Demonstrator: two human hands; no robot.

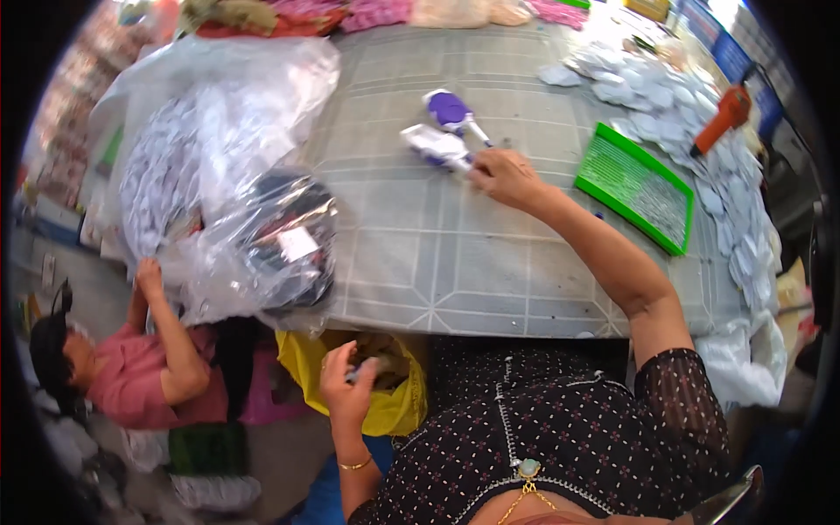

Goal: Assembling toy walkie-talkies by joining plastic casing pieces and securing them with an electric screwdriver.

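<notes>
My right hand (503, 178) reaches across the grey patterned table (490, 262) and grips the near end of a white and purple packaged item (437, 146). A second purple and white item (454, 112) with a thin handle lies just beyond it. My left hand (348, 383) is below the table's front edge, over an open yellow bag (394, 411), and holds a small bluish object between its fingers.
Large clear plastic bags (223, 166) of white and dark pieces fill the table's left side. A green tray (637, 185), an orange tool (723, 118) and several white round pieces (691, 131) lie at the right. Another person in a pink top (140, 372) handles the bags at lower left.
</notes>
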